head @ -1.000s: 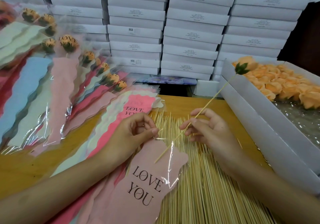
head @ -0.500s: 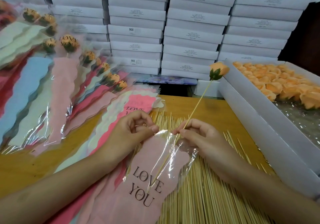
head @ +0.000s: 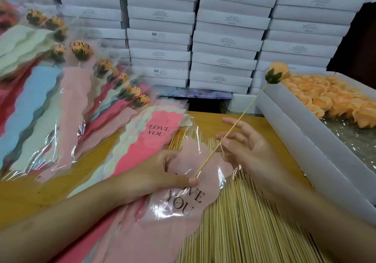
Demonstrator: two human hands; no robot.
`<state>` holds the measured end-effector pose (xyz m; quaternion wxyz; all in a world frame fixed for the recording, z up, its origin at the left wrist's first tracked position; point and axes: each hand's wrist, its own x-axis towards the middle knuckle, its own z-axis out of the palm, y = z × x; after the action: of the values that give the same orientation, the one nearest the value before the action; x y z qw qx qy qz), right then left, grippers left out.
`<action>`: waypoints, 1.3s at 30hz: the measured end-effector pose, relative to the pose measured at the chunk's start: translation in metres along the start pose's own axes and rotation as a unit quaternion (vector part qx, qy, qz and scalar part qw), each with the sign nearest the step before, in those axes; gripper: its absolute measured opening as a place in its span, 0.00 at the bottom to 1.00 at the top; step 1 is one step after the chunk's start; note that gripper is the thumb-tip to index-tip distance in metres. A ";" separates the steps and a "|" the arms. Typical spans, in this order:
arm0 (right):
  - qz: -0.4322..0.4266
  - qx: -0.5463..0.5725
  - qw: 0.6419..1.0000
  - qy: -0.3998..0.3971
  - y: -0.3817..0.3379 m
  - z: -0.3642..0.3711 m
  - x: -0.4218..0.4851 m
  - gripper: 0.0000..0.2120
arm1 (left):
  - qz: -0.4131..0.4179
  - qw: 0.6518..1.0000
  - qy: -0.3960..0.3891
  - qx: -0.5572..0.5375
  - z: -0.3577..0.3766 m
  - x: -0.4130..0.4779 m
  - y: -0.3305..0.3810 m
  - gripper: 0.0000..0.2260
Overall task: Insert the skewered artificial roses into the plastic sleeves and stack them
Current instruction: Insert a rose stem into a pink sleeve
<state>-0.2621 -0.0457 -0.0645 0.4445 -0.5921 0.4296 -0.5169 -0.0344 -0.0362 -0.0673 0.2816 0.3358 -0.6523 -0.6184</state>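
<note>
— On the tabletop (head: 40, 191) before you, what has each grip got?

— My left grip (head: 158, 173) clasps the pale pink sleeve (head: 183, 207), fingers curled beneath it and thumb pressed on top. My right grip (head: 244, 148) pinches the stick (head: 235, 124) of the skewered rose (head: 277, 73) at the fingertips, with the other fingers spread.

— And where is the rose itself?

— In the air, leaning away to the right. Its peach bloom is by the far corner of the white box (head: 295, 132). The stick's lower end lies over the sleeve's mouth and reaches my left thumb. Through the glare I cannot tell whether it sits under the clear film.

— What lies around?

— The sleeve rests on a heap of bare skewers (head: 244, 222). Just to the left is a stack of empty sleeves (head: 160, 140), the top one coral and printed LOVE YOU. Farther left, filled sleeves (head: 75, 104) fan out with their blooms pointing away. On the right, the open white box holds loose rose heads (head: 325, 100). Behind everything stands a wall of flat white cartons (head: 223, 39).
</note>
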 end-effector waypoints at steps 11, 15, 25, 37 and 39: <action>-0.059 -0.041 0.981 0.179 -0.017 -0.017 0.011 0.33 | 0.021 0.999 -0.028 -0.012 0.004 -0.003 0.007 0.10; -0.069 -0.032 0.974 0.212 -0.016 -0.021 0.011 0.26 | 0.022 0.999 -0.037 -0.011 0.004 -0.003 0.007 0.08; -0.053 -0.052 0.983 0.171 -0.003 -0.018 0.012 0.18 | 0.026 0.999 -0.007 0.025 0.003 -0.001 0.004 0.05; -0.122 -0.106 0.986 0.043 0.007 -0.003 -0.004 0.14 | 0.013 0.999 -0.024 -0.038 -0.001 -0.001 0.001 0.06; -0.128 -0.108 0.985 0.032 0.007 -0.002 -0.006 0.13 | 0.013 0.999 -0.020 -0.041 -0.001 -0.001 0.001 0.06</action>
<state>-0.2650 -0.0420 -0.0726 0.2941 -0.6702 0.4178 -0.5383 -0.0332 -0.0359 -0.0659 0.2899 0.3034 -0.6359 -0.6477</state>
